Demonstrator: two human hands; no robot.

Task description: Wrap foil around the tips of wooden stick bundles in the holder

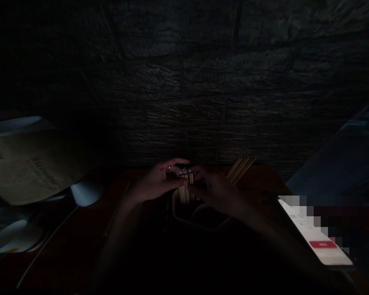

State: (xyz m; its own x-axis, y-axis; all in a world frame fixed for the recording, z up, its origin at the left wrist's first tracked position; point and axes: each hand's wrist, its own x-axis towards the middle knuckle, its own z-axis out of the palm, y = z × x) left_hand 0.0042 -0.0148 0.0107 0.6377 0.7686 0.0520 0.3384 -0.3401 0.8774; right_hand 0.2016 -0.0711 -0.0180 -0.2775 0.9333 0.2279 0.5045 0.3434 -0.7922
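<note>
– While peering low into the gloom, see any container?
– Yes: below the hands, an open, many-sided container (174, 211) with a pale rim. Inside, a faint curved edge; otherwise too dark to tell.
– And the thin sticks (186, 193)?
– Upright between the hands, over the container's left rear part, with a shiny trim (186, 171) near the top. Left hand (155, 182) pinched on the bundle; right hand (215, 188) narrowed on its other side.
– Holding the second bunch of sticks (242, 169) too?
– Cannot tell: slanting up behind the right hand, lower ends hidden by it.
– Around them?
– At left, a printed bag (33, 164), a pale bowl (17, 235), a cable (46, 243); at right, a lit phone (310, 233), partly pixelated.
– Below and behind?
– A reddish-brown surface (264, 176) against a dark stone-block wall (184, 78).
</note>
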